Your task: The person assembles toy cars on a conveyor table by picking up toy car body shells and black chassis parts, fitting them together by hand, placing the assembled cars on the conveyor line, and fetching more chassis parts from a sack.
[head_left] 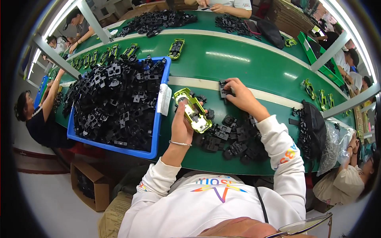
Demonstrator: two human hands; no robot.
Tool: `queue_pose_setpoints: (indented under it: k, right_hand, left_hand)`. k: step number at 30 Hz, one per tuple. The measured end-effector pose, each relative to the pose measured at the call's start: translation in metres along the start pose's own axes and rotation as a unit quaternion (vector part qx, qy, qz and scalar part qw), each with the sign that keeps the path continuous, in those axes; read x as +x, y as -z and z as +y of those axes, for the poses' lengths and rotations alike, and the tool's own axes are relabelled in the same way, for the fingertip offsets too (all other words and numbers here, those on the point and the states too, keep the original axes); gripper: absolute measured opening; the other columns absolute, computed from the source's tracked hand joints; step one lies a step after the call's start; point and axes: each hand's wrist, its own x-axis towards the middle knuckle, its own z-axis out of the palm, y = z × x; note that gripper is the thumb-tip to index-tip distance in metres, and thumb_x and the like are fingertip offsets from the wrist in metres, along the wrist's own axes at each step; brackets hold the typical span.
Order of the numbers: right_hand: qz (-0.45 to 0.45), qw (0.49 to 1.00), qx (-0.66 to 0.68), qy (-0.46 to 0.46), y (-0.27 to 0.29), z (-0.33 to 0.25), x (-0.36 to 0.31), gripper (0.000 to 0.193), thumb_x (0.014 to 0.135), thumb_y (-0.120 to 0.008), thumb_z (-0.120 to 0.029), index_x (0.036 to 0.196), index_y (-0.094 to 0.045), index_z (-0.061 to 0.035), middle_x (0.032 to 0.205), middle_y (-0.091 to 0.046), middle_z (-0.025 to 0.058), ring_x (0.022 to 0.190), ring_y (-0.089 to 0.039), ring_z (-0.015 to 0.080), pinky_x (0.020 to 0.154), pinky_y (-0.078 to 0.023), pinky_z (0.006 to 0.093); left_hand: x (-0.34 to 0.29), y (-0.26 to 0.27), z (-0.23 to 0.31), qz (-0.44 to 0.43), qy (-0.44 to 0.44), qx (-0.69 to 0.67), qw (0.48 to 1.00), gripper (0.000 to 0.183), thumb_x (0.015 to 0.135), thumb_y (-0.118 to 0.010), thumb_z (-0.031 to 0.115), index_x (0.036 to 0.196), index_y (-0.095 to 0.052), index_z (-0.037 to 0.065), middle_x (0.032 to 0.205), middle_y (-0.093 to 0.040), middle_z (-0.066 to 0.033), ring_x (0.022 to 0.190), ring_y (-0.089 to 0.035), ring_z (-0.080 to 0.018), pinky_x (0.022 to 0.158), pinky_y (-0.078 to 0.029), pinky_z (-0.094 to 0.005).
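My left hand (183, 126) is closed around a lime-green toy car body (195, 112), held tilted with its hollow underside up and a few dark parts inside. Over the pale strip of the bench, the fingers of my right hand (243, 95) pinch a black plastic part (223, 90). Below that hand, close to me, lies a loose heap of black plastic parts (230, 135) on the green bench. Some dark pieces show right behind the car body, partly hidden by it.
A blue bin (158, 131) full of black parts stands at my left. Green car bodies (176, 48) line the belt (222, 59) beyond. More black parts (158, 22) lie across it. A black bag (313, 127) sits at right. Co-workers sit around the line; a carton (97, 190) is below.
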Motion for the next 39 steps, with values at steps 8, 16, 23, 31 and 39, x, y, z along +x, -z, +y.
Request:
queue_pose_setpoints:
  k: [8,16,23,31,39]
  right_hand:
    - [0.057,0.978,-0.176,-0.095,-0.010,-0.025,-0.008,0.057,0.081,-0.074,-0.033,0.126,-0.056,-0.0024,0.108,-0.060,0.0160,0.103,-0.058,0.0350,0.089,-0.047,0.0425]
    - [0.145,0.989,-0.015,-0.003,-0.002,-0.046,-0.018,0.065,0.081,-0.074,-0.019,0.136,-0.047,0.0026,0.103,-0.062,0.0188,0.089,-0.061,0.0314,0.081,-0.049,0.0389]
    - [0.106,0.985,0.073,0.112,0.028,-0.129,-0.066,0.060,0.079,-0.076,-0.016,0.132,-0.052,0.0010,0.097,-0.062,0.0153,0.079,-0.062,0.0294,0.070,-0.052,0.0360]
    - [0.179,0.971,-0.077,0.136,0.020,-0.127,-0.080,0.062,0.080,-0.075,-0.025,0.131,-0.053,0.0011,0.095,-0.062,0.0126,0.078,-0.062,0.0255,0.068,-0.049,0.0343]
    - [0.128,0.979,-0.115,0.109,0.034,-0.133,-0.090,0.057,0.079,-0.075,-0.029,0.126,-0.058,-0.0013,0.080,-0.057,0.0073,0.067,-0.055,0.0214,0.063,-0.041,0.0335]
  left_hand:
    - [0.008,-0.004,0.004,0.000,-0.013,0.001,1.000,0.053,0.103,-0.042,0.045,0.135,-0.042,0.004,0.115,-0.062,-0.0160,0.097,-0.066,-0.0258,0.086,-0.054,-0.0395]
    - [0.017,-0.008,0.002,-0.015,-0.025,0.011,1.000,0.057,0.103,-0.037,0.049,0.138,-0.038,0.004,0.114,-0.062,-0.0168,0.097,-0.065,-0.0270,0.085,-0.054,-0.0399]
    - [0.009,-0.034,-0.016,0.015,-0.047,-0.016,0.999,0.059,0.104,-0.028,0.052,0.132,-0.048,0.004,0.116,-0.062,-0.0125,0.104,-0.063,-0.0229,0.092,-0.051,-0.0371]
    - [-0.008,-0.059,-0.028,-0.044,-0.020,0.014,0.999,0.057,0.104,-0.027,0.051,0.128,-0.050,0.005,0.118,-0.063,-0.0127,0.109,-0.061,-0.0232,0.098,-0.047,-0.0381]
    - [-0.015,-0.058,-0.036,-0.017,-0.016,0.047,0.999,0.059,0.104,-0.027,0.053,0.121,-0.053,0.003,0.112,-0.064,-0.0102,0.101,-0.064,-0.0202,0.088,-0.052,-0.0342]
